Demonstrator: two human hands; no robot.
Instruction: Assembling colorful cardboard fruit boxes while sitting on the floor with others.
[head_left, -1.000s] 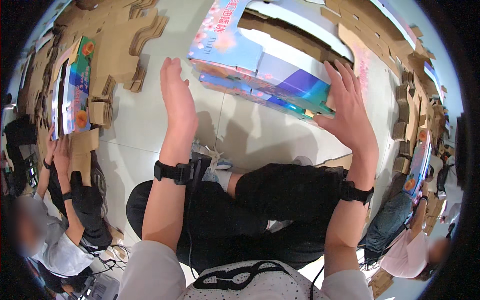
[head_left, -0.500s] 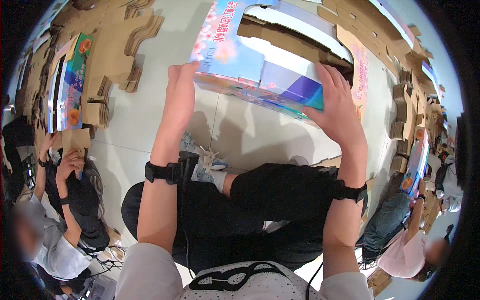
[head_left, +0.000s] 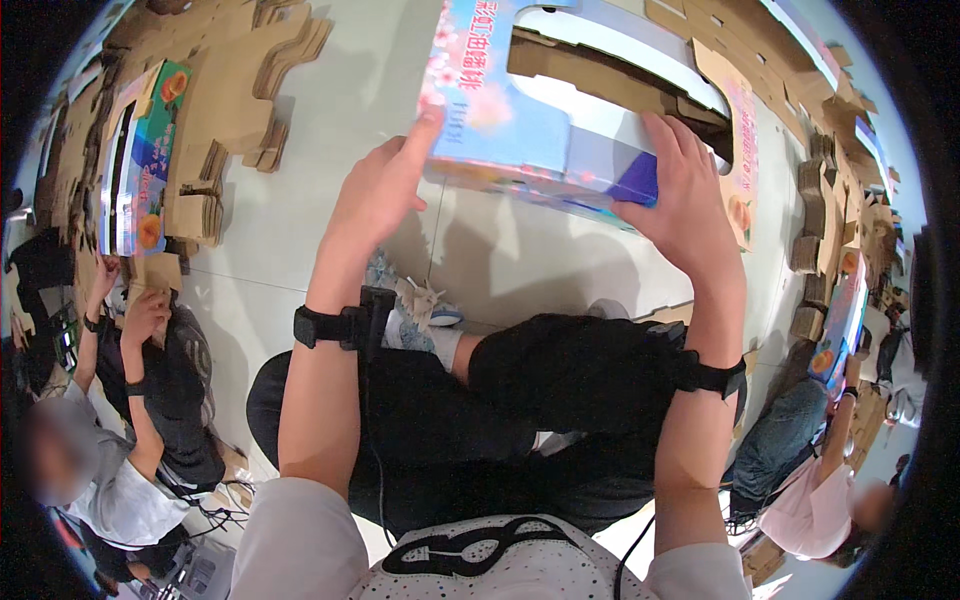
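Box [head_left: 545,135]: one, cardboard, blue and pink flower print, long cut-out in the top. Place: ahead of the person, beyond the knees, between the two hands. Pale tile floor [head_left: 330,90] around it; resting on it or lifted clear, cannot tell. Long axis: crosswise, left to right, on a slant, right end closer to the person than the left.

Left hand [head_left: 380,190]: at the left end; box lies to its right. Forefinger extended to the near left corner, apparently touching; thumb spread away from it; other fingers partly hidden, their bend not readable.

Right hand [head_left: 690,215]: over the near long side, toward the right end; box lies ahead and to its left. Fingers slightly apart, bent over the near edge of the cut-out; thumb lower, by the near wall. Firmness of any pinch: cannot tell.

Nearer hand: the right, overlapping the box; the left meets only its corner.

Surroundings: flat brown cardboard [head_left: 235,100], piled to the left; second printed box [head_left: 155,160], farther left, by a co-worker's hands
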